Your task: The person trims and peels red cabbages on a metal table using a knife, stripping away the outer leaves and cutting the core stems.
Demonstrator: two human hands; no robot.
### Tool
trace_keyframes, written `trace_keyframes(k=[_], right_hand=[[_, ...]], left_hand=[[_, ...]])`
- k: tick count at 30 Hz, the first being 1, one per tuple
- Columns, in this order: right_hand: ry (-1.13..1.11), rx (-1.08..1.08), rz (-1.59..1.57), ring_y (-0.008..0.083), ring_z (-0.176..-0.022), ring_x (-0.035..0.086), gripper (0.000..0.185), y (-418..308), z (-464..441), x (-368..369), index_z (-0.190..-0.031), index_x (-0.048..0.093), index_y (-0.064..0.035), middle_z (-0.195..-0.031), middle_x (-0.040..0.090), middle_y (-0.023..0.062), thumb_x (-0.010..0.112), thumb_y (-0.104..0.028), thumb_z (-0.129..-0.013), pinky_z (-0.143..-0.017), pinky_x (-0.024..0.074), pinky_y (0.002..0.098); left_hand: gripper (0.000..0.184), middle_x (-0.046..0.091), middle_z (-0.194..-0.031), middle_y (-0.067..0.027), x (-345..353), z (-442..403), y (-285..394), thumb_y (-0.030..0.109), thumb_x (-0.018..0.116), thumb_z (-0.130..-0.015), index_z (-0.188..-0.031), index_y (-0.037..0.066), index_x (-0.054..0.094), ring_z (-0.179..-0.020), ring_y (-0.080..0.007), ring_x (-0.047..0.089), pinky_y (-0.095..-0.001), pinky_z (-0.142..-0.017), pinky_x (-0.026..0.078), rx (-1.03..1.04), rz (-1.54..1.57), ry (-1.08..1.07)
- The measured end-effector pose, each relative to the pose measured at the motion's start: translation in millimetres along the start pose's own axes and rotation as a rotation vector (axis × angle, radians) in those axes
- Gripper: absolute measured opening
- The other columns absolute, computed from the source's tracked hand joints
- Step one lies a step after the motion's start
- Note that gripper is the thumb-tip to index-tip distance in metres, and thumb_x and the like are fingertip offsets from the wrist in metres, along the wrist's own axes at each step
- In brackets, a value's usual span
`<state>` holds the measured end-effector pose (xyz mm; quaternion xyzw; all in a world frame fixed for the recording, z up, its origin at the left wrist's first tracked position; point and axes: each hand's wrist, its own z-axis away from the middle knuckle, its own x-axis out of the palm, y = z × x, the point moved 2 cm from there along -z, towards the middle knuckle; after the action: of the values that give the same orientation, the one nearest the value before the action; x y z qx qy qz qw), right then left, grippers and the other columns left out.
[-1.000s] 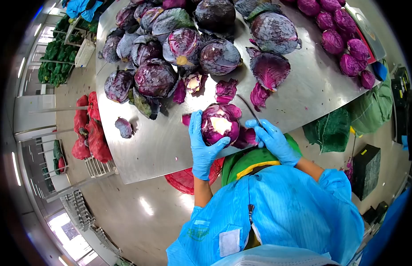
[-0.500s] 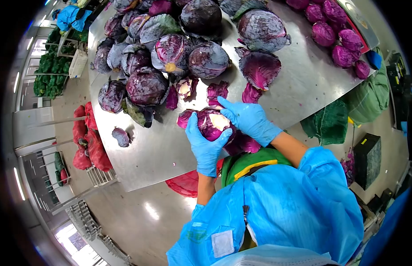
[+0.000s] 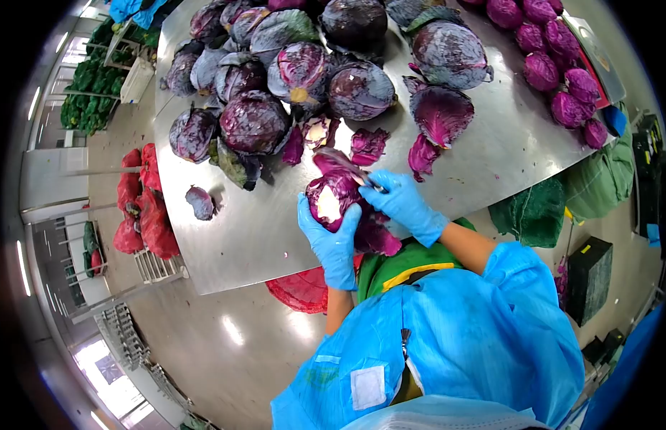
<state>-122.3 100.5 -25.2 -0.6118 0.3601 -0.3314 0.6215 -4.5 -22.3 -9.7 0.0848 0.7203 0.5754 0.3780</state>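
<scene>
In blue gloves, my left hand (image 3: 331, 244) grips a red cabbage (image 3: 320, 188) from below, its pale cut stem end turned up. My right hand (image 3: 406, 206) is closed round the dark handle of a knife (image 3: 360, 175), whose blade lies against the cabbage's far right side and is partly blurred. A purple leaf stands out from the top of the cabbage. Loose purple leaves (image 3: 378, 239) lie under and beside my hands at the table edge. Just beyond are a cut stem piece (image 3: 319, 132) and a torn leaf (image 3: 369, 147).
Untrimmed dark cabbages (image 3: 254, 123) are heaped at the far left of the metal table (image 3: 236, 244). Peeled purple cabbages (image 3: 571, 109) lie at the far right. Red mesh sacks (image 3: 155, 215) stand on the floor to the left, and a black crate (image 3: 590, 276) to the right.
The cabbage has turned in my left hand. My right hand has drawn back slightly, and the knife now shows against the cabbage. The camera view has shifted a little.
</scene>
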Motion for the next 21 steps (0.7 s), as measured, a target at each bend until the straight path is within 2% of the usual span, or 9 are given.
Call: trace_keyframes(k=[1,3,5,6,9,11,14,17,21], right_hand=[[0.062,-0.243,0.160,0.0053,-0.058,0.051,0.014,-3,4,-1,-0.093,0.067,-0.0052,-0.071,0.057,-0.0023,0.069,-0.019,-0.092,-0.051,0.0425,0.0248],[0.092,0.310,-0.197,0.0040,-0.055,0.051,0.010,15,11,-24,-0.094,0.068,-0.0078,-0.068,0.059,-0.0002,0.070,-0.017,-0.090,-0.048,0.0430,0.0227],[0.333,0.362,-0.285,0.0040,-0.053,0.050,0.012,42,5,-71,-0.094,0.067,-0.0091,-0.067,0.059,0.0006,0.070,-0.021,-0.092,-0.048,0.0420,0.0213],[0.381,0.360,-0.076,0.0081,-0.053,0.053,0.018,47,1,-98,-0.101,0.068,-0.0085,-0.068,0.059,0.0012,0.069,-0.024,-0.093,-0.048,0.0435,0.0263],[0.429,0.097,0.541,0.0188,-0.055,0.058,0.029,5,8,-117,-0.108,0.068,-0.0078,-0.071,0.062,0.0064,0.066,-0.033,-0.095,-0.052,0.0480,0.0351],[0.380,-0.083,0.603,0.0264,-0.061,0.062,0.034,-16,17,-100,-0.110,0.068,-0.0085,-0.076,0.064,0.0112,0.063,-0.039,-0.096,-0.058,0.0507,0.0393],[0.144,-0.242,0.650,0.0315,-0.074,0.068,0.042,-27,34,-63,-0.113,0.069,-0.0102,-0.084,0.067,0.0123,0.059,-0.047,-0.095,-0.066,0.0535,0.0413],[-0.040,-0.141,0.837,0.0299,-0.064,0.065,0.058,-24,35,-42,-0.141,0.053,-0.0120,-0.081,0.068,0.0122,0.052,-0.050,-0.097,-0.055,0.0504,0.0426],[-0.067,-0.215,0.828,0.0287,-0.056,0.062,0.065,-19,29,-31,-0.149,0.042,-0.0108,-0.071,0.065,0.0113,0.047,-0.052,-0.099,-0.050,0.0475,0.0424]], left_hand=[[0.096,0.039,-0.146,-0.0195,2,-2,-6,0.025,0.089,-0.072,-0.146,-0.004,0.035,-0.134,-0.0294,0.041,-0.0393,-0.115,0.030,-0.071,0.098,0.054],[0.090,0.042,-0.145,-0.0154,-8,-12,-21,0.019,0.087,-0.074,-0.146,-0.003,0.037,-0.132,-0.0252,0.043,-0.0373,-0.115,0.031,-0.210,0.330,0.012],[0.089,0.043,-0.145,-0.0142,-21,-14,-44,0.019,0.087,-0.074,-0.145,-0.001,0.039,-0.131,-0.0246,0.043,-0.0367,-0.114,0.032,-0.224,0.421,-0.001],[0.093,0.045,-0.141,-0.0135,-23,-13,-39,0.025,0.089,-0.072,-0.146,0.000,0.039,-0.129,-0.0254,0.046,-0.0374,-0.111,0.036,-0.271,0.578,-0.011],[0.101,0.047,-0.136,-0.0152,-22,-9,-38,0.032,0.091,-0.068,-0.147,-0.001,0.037,-0.125,-0.0281,0.048,-0.0391,-0.108,0.039,-0.013,0.043,-0.079],[0.116,0.045,-0.134,-0.0224,-11,-10,4,0.042,0.094,-0.059,-0.148,-0.002,0.035,-0.125,-0.0368,0.047,-0.0428,-0.108,0.039,0.066,-0.197,-0.165],[0.114,0.041,-0.142,-0.0241,9,-8,24,0.038,0.094,-0.060,-0.146,-0.004,0.034,-0.129,-0.0362,0.046,-0.0428,-0.109,0.039,0.318,-0.438,-0.194],[0.122,0.033,-0.149,-0.0310,8,-8,19,0.045,0.093,-0.057,-0.148,-0.008,0.030,-0.138,-0.0434,0.037,-0.0455,-0.113,0.034,0.160,-0.243,-0.277],[0.122,0.038,-0.146,-0.0318,8,-10,24,0.045,0.092,-0.058,-0.146,-0.011,0.029,-0.135,-0.0433,0.041,-0.0452,-0.112,0.036,0.121,-0.289,-0.273]])
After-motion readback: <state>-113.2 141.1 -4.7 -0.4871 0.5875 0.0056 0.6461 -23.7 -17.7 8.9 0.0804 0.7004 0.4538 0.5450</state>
